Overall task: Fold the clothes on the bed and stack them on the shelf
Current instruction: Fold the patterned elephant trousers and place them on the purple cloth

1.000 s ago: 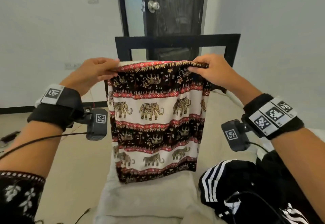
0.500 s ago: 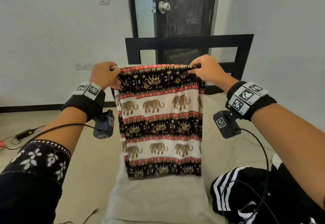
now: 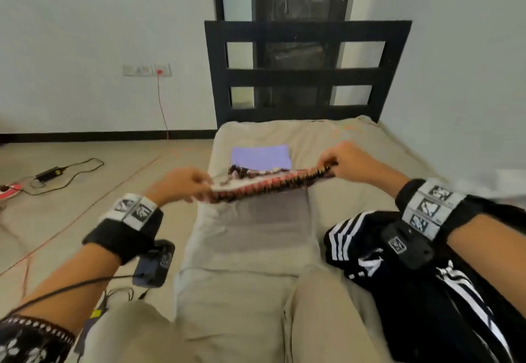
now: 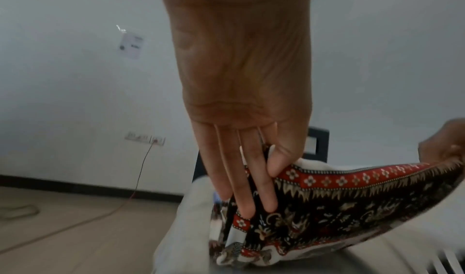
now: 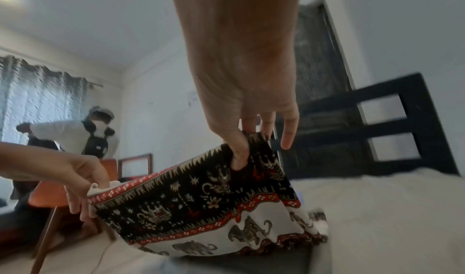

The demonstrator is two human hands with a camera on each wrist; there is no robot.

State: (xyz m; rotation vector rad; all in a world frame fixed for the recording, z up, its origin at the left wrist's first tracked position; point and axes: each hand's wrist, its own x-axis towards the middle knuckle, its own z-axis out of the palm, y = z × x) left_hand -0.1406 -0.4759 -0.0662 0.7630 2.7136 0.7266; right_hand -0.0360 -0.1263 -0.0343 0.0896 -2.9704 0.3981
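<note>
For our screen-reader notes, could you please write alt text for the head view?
Left hand and right hand pinch the top edge of elephant-print fabric above a beige mattress, near a folded lilac cloth.

The elephant-print cloth (image 3: 267,183), black, white and red, stretches as a flattened band across the frame's centre, just above the beige bed (image 3: 242,291). A black garment with white stripes (image 3: 427,291) lies crumpled at lower right, on the bed.
</note>
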